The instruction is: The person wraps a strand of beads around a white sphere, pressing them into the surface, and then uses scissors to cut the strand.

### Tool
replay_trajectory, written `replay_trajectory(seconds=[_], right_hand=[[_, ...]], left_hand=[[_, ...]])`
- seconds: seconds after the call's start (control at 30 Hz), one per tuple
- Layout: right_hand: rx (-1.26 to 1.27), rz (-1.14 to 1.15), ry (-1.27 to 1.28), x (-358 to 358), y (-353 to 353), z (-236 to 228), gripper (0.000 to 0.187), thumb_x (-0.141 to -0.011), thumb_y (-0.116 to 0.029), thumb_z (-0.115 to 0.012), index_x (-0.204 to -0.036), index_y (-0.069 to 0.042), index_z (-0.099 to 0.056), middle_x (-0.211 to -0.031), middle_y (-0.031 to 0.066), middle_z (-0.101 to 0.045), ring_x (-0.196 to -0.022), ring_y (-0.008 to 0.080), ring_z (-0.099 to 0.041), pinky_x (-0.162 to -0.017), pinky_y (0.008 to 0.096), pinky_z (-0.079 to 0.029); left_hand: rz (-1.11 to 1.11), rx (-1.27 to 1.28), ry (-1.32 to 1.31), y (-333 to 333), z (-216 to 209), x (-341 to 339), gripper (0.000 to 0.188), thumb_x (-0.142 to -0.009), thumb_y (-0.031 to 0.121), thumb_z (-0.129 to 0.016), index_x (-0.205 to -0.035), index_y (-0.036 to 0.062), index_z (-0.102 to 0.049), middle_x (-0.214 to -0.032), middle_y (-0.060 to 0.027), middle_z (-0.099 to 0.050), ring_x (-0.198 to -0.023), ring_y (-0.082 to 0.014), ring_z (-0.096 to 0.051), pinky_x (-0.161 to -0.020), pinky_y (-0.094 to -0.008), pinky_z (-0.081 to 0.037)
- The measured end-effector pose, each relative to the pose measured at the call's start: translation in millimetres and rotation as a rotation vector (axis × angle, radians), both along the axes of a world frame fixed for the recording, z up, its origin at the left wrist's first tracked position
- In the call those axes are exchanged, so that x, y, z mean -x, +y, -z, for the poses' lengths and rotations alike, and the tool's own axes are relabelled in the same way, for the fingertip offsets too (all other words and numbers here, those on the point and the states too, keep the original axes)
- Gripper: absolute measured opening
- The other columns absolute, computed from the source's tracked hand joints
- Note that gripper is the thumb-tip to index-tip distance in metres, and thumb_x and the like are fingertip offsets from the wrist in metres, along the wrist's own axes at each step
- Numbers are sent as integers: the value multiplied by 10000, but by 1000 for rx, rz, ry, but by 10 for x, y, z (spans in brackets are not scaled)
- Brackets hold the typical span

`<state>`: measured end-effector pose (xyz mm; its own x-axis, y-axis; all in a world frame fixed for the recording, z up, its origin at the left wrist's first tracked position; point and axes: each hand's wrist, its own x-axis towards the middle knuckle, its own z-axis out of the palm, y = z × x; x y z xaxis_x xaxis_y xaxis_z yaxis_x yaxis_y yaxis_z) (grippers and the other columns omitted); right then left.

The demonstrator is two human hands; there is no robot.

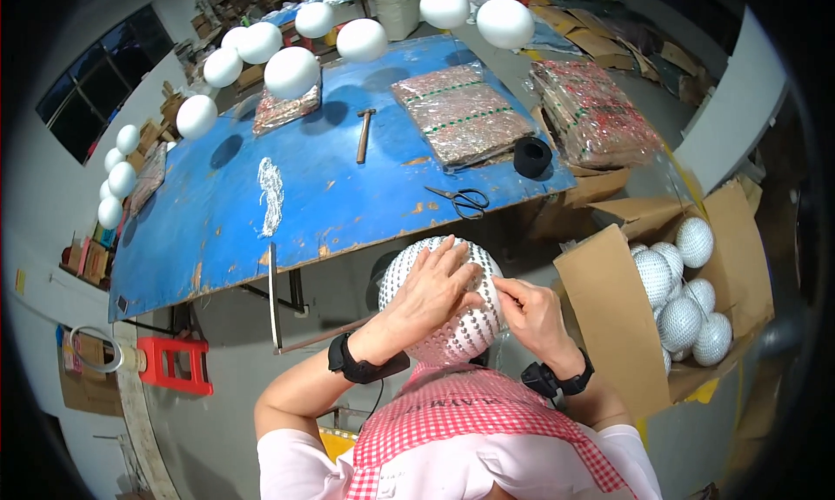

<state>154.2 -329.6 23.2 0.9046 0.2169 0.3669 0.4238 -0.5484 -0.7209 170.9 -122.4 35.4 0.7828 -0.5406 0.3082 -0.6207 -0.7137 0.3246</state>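
Observation:
A white ball (pixel 445 330) studded with rows of small silvery beads sits close in front of me, above the checked apron. Across its top my left hand (pixel 435 284) lies flat, its fingers stretched out and resting on the beads. At the ball's right side my right hand (pixel 532 316) is closed in a pinch, thumb and forefinger together against the surface. Whatever is between those fingertips is too small to make out. On the blue table ahead lies a bundle of thin white strands (pixel 270 197).
The blue table (pixel 322 174) carries scissors (pixel 461 202), a hammer (pixel 365 136), a black roll (pixel 531 156) and plastic-wrapped packs (pixel 461 113). Several plain white balls (pixel 291 72) hang above it. At right, a cardboard box (pixel 619 322) holds several beaded balls (pixel 680 323). A red stool (pixel 176 365) stands left.

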Motion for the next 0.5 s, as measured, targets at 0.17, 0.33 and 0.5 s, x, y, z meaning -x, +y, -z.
replay_trajectory(seconds=[0.17, 0.33, 0.5], right_hand=[[62, 125, 97, 82, 33, -34, 118, -841, -134, -629, -895, -36, -668, -776, 176, -664, -713, 382, -649, -617, 428, -499], [28, 222, 179, 77, 80, -1, 122, -842, -143, -648, -867, -25, -662, -687, 139, -643, -612, 270, -617, -553, 360, -468], [-262, 192, 302, 23, -29, 329, 146, -858, -159, -640, -835, -15, -644, -603, 76, -625, -474, 192, -573, -466, 324, -427]], left_hand=[[67, -62, 7, -8, -61, -10, 595, -804, 444, -696, -1250, 81, -545, -1288, -212, -487, -1192, -397, -469, -946, -507, -396], [24, -173, 69, -82, -219, 39, 654, -765, 500, -703, -1314, 183, -545, -1282, -181, -489, -1122, -354, -491, -874, -484, -404], [17, -233, -114, -139, -204, 153, 585, -755, 477, -707, -1277, 248, -572, -1213, -142, -502, -1106, -305, -486, -829, -472, -380]])
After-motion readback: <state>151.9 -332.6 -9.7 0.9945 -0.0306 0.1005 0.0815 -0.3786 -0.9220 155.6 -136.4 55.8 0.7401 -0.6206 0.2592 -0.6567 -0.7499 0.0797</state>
